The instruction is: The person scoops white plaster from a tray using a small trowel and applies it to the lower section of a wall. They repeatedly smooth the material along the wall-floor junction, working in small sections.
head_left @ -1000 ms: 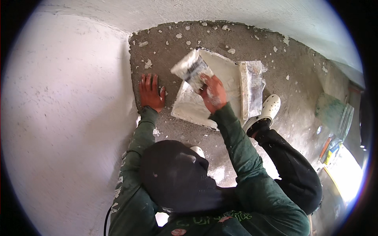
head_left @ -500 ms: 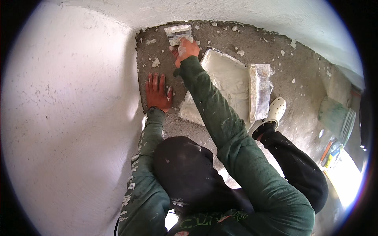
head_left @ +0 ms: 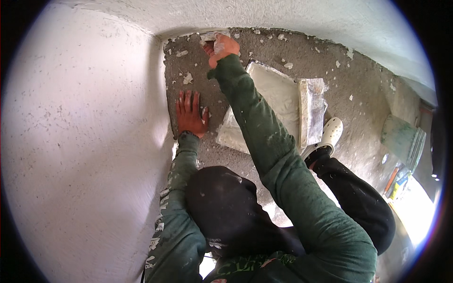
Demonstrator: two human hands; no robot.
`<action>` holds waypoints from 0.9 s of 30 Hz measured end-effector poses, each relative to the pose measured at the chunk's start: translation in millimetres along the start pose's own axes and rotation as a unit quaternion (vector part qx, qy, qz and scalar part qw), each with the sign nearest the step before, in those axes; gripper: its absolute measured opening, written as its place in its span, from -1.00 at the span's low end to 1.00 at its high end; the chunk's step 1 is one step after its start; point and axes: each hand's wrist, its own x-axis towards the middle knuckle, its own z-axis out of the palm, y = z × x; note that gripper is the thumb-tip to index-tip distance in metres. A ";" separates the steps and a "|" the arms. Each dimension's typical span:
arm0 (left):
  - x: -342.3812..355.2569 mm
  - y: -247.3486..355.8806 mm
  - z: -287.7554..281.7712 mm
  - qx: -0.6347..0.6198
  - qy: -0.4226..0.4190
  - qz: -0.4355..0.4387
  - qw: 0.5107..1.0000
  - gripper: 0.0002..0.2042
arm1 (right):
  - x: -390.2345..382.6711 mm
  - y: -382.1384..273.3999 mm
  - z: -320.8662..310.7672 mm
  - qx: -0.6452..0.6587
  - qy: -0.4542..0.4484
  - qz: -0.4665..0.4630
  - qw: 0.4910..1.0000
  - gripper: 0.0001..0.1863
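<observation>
Fingers spread, my left hand (head_left: 191, 113) rests flat on the rough grey floor (head_left: 207, 155), close to the left wall's base. My right hand (head_left: 224, 49) reaches to the far corner, closed around a putty knife (head_left: 207, 37) with a wide, plaster-smeared blade. That blade is up against the foot of the far wall, and the hand hides its handle and part of the blade. Beneath my right forearm lies a shallow tray (head_left: 272, 87) of pale wet plaster. A broad plaster-caked blade-like piece (head_left: 311, 112) sits across the tray's right side.
White walls rise at the left (head_left: 85, 132) and far side (head_left: 292, 16). Dried plaster crumbs (head_left: 188, 78) dot the floor. My foot in a white clog (head_left: 332, 132) is beside the tray. Toward the right lies a greenish bucket (head_left: 400, 141), near an orange-handled item (head_left: 391, 181).
My right hand has pushed the putty knife farther away, up to the far wall's base, and less of its blade shows. My left hand stays flat on the floor.
</observation>
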 end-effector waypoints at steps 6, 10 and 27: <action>-1.2 -20.5 -5.6 0.000 0.003 0.001 1.000 -0.40 | -62.8 11.4 3.2 -0.022 -0.050 -0.027 0.998 -0.77; -1.4 -19.5 -5.0 -0.014 0.011 0.007 1.000 -0.43 | -69.2 26.0 9.4 -0.032 0.000 0.024 0.999 -0.89; -6.4 -34.6 -11.8 -0.001 0.009 0.006 1.000 -0.41 | -43.1 50.7 49.1 -0.068 -0.034 0.028 0.997 -0.79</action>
